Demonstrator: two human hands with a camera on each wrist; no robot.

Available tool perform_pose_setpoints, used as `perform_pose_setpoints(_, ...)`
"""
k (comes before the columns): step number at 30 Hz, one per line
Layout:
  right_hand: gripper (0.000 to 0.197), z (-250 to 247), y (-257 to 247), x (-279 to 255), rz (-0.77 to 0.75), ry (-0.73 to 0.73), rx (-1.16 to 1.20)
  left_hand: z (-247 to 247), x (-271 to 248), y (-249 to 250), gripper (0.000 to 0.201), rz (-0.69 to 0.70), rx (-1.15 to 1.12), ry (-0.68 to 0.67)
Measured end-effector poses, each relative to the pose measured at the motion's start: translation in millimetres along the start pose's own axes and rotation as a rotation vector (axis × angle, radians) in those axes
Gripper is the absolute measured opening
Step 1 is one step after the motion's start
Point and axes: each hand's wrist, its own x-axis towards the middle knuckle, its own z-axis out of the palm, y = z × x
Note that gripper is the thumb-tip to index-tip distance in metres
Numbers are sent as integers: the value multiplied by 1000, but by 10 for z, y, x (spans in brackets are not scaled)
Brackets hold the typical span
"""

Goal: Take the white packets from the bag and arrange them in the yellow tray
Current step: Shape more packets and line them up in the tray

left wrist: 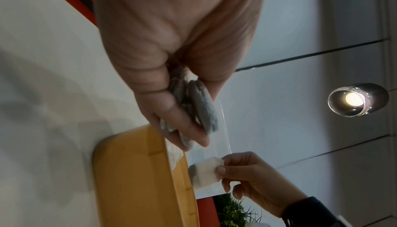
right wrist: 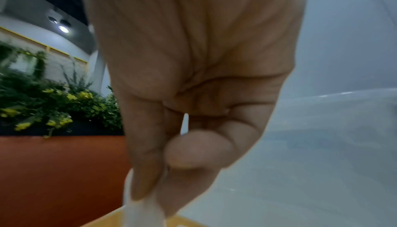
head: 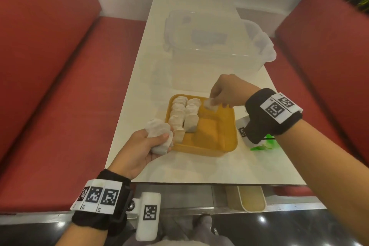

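A yellow tray [head: 225, 142] lies on the white table, with several white packets [head: 183, 114] standing in two rows along its left side. My left hand [head: 145, 146] grips a bunch of white packets [head: 158, 135] just left of the tray; those held packets [left wrist: 201, 108] look grey in the left wrist view, above the tray's rim [left wrist: 137, 179]. My right hand [head: 225, 94] pinches one white packet [head: 210, 105] over the tray's far right corner. That pinched packet [left wrist: 207, 171] shows between thumb and fingers, and its edge [right wrist: 141, 213] hangs below my fingertips. A crumpled green bag [head: 263, 145] lies right of the tray.
A large clear plastic box [head: 215, 46] with its lid stands at the far end of the table. Red bench seats [head: 50, 86] flank the table on both sides. A cream bin [head: 249, 198] sits under the near edge. The tray's right half is bare.
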Motion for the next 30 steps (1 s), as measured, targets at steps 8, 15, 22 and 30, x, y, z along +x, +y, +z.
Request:
perform_pose_setpoints(8,4,424,-211,207,-26,-289,31,31,17,-44,29,-46,17,-67)
perform_pose_setpoints(15,11,571,-177,371,8,-257,-83,12,4,-70,28,-48,18,-59)
perform_pose_setpoints(22,9,525,-192,396,-44,-154,-119,16,11,-57,29,-47,18,-60)
perform_pose_setpoints(30,10,462,-306,172,-188,-199,-198,28,23,-65,27,-43,6,-44)
